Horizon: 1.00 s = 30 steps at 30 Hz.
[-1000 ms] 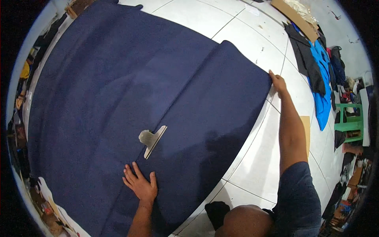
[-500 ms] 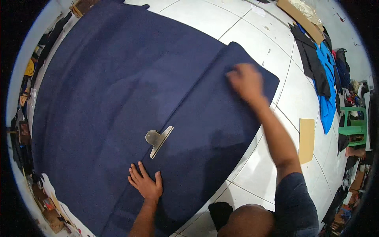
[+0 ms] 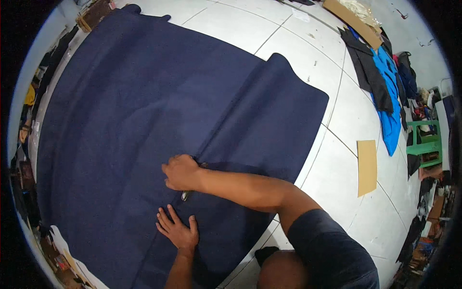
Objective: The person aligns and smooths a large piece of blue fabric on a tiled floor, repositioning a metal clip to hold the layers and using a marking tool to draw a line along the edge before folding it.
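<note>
A large sheet of dark navy cloth [image 3: 110,120] lies spread over the floor. Its right part is folded over, and the fold's edge runs diagonally across the sheet. On that edge sits a silver metal bulldog clip [image 3: 185,196], mostly covered by my right hand [image 3: 183,172]; only a bit of its jaw shows below the hand and another bit by the wrist. My right fingers are curled closed around the clip's handle side. Just below it, my left hand [image 3: 180,233] presses flat on the cloth beside the fold line, fingers spread, holding nothing.
White floor tiles [image 3: 346,111] border the cloth on the right. A tan cardboard piece [image 3: 367,168] lies there, with black and bright blue garments [image 3: 385,111] beyond it. A green plastic stool [image 3: 426,144] stands at the far right. Clutter lines the left edge.
My right hand has come from the upper right of the folded cloth down to the left, onto the metal bulldog clip. My left hand stays flat in nearly the same spot.
</note>
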Motion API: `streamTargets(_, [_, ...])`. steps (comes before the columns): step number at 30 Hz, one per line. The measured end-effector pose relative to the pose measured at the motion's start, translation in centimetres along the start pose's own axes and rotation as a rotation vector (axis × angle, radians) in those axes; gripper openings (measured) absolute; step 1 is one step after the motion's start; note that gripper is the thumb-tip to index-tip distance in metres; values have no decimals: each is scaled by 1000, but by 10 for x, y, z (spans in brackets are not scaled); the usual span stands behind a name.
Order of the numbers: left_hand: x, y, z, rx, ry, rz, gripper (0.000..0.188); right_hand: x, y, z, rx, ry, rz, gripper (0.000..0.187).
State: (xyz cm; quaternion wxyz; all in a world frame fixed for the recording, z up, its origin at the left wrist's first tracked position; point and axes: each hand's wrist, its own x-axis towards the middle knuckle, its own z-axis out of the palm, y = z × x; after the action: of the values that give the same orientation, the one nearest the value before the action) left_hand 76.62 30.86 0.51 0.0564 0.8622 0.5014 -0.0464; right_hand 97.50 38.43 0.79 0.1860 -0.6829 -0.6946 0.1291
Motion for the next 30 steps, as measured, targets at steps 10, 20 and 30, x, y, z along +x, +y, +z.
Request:
streamTargets(10, [-5, 0, -1, -35, 16, -17, 74, -42, -34, -102, 383, 363, -2, 34])
streamTargets(20, [-27, -58, -72, -542, 27, 188, 73, -304, -33, -125, 520, -3, 840, 55])
streamTargets(30, [-249, -286, -122, -282, -729, -418, 43, -436, -47, -50, 1293, 402, 1394, 47])
